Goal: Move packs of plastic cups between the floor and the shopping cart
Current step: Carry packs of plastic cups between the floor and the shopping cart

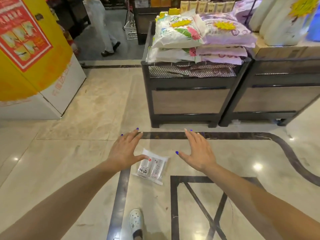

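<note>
A clear pack of plastic cups [152, 168] with a white printed label lies flat on the marble floor, between my two forearms. My left hand [125, 148] hovers above its upper left corner with fingers spread and straight, holding nothing. To the right of the pack, my right hand [197, 151] is also spread flat and empty. Both hands are above the floor and apart from the pack. No shopping cart is in view.
A dark display stand [190, 103] stacked with rice sacks rises just ahead, a second stand [270, 99] to its right. A yellow and white cabinet [39, 70] stands at left. A person's legs [107, 32] are in the far aisle. My white shoe [136, 222] is below.
</note>
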The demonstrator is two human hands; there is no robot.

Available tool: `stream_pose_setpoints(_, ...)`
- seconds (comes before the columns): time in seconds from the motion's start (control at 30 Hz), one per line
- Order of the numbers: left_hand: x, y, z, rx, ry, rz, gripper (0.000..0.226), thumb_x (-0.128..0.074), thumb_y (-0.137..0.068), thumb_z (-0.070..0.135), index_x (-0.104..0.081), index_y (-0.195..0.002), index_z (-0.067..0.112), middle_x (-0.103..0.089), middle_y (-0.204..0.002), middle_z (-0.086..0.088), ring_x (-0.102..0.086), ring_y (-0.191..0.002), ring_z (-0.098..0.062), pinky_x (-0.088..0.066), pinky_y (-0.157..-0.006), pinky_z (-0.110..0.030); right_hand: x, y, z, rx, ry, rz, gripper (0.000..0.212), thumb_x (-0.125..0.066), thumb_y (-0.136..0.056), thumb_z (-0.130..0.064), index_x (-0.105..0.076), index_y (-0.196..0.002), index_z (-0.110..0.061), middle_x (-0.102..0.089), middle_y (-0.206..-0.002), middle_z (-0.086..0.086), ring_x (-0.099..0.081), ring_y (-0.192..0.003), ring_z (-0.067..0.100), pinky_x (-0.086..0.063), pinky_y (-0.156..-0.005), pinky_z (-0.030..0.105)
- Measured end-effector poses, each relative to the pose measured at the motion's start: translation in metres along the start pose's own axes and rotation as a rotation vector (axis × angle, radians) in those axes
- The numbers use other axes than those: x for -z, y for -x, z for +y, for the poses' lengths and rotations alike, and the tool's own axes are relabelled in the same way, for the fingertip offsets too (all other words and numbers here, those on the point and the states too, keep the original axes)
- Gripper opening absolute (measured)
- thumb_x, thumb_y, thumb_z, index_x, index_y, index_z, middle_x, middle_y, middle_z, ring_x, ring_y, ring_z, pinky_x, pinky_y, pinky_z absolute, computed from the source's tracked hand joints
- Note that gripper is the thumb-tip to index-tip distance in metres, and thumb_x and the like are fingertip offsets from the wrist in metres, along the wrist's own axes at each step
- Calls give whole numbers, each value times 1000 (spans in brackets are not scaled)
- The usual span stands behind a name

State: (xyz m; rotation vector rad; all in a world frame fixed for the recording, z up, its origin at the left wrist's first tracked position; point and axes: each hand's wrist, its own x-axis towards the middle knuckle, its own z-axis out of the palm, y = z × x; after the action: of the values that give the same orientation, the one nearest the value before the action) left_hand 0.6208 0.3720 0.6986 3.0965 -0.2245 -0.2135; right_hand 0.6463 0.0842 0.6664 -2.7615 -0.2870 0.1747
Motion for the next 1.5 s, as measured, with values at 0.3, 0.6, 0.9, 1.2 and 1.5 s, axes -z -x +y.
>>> stream_pose_setpoints(0.3, -33, -91, -110, -134, -9, -99, 95, -44, -82, 76, -9, -155, 26, -8, -163, 3, -16, -148, -21, -17, -120, -42, -85, -55, -46, -253, 41, -59, 89, -46, -87, -69, -2, -155, -34, -10, -163, -3, -11, -150, 23, -11, -121, 41)
stream_pose_setpoints(0.6, -102, -127, -169, -164, 57, -192, 104, -33, -70, 84, -23, -153, 23, -24, -160, -3, -28, -143, -27, -25, -116, -46, -154, -98, -72, -290, -2, -120, 86, -49, -88, -64, -11, -156, -26, -12, -163, 0, -13, -149, 24, -13, -122, 42)
stream_pose_setpoints(0.9, -292, -169, -182, -106, 148, -279, 97, -46, -75, 80, -26, -152, 24, -22, -160, 2, -27, -143, -23, -22, -117, -39, -322, -146, -24, -280, -95, -175, 89, -46, -84, -68, -15, -156, -25, -16, -163, 1, -16, -148, 24, -16, -121, 41)
stream_pose_setpoints(1.2, -566, -248, -203, 20, 194, -360, 92, -48, -80, 75, -17, -153, 30, -11, -162, 6, -22, -146, -21, -17, -118, -38, -603, -195, 74, -356, -107, -297, 90, -38, -82, -74, -1, -155, -36, 4, -164, -6, -5, -150, 24, -14, -120, 38)
stream_pose_setpoints(1.5, -761, -302, -226, 398, 535, -446, 123, -76, -71, 59, 1, -155, 13, -19, -159, -10, -26, -145, -27, -28, -115, -42, -785, -249, 153, -540, -448, -220, 115, -72, -72, -64, -4, -156, -26, -7, -164, -2, -9, -150, 18, -13, -121, 32)
